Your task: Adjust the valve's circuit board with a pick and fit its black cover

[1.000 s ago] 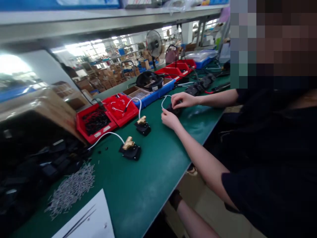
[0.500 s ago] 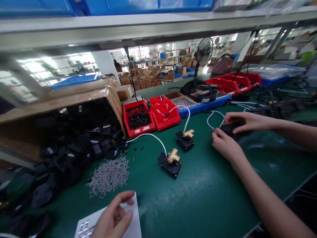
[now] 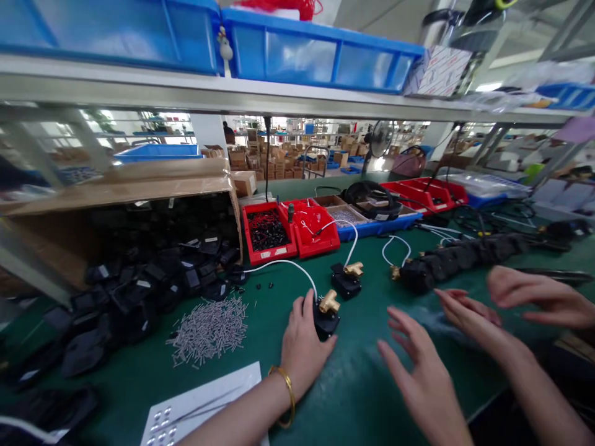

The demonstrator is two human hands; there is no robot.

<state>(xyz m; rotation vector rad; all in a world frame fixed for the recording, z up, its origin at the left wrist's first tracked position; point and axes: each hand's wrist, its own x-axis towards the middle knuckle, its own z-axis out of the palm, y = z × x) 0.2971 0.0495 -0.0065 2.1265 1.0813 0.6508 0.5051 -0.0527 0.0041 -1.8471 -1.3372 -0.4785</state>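
Note:
My left hand (image 3: pixel 304 350), with a gold bracelet at the wrist, is wrapped round the near black housing (image 3: pixel 325 323), thumb on its right side. On this housing sits a brass tee fitting (image 3: pixel 330 301), and a white cable (image 3: pixel 290 265) arcs from it to the left. Just beyond stands a second black housing (image 3: pixel 345 284) with its own brass tee (image 3: pixel 354 269) and white cable. My right hand (image 3: pixel 425 371) hovers to the right, fingers apart and holding nothing. Below my left forearm lies a white sheet (image 3: pixel 246 375) with small round metal parts and a pair of long tweezers.
Left are a heap of screws (image 3: pixel 209 328) and a carton (image 3: pixel 176 183) spilling black housings. Red bins (image 3: pixel 272 254) and a blue tray (image 3: pixel 385 227) line the back. Right, a co-worker's hands (image 3: pixel 469 313) are near a row of black units (image 3: pixel 455 260). A shelf (image 3: pixel 297 99) crosses above.
My left hand has moved from the white sheet onto the near black housing. My right hand has come into view. The co-worker's hands have let go of a black unit. The view has tilted up.

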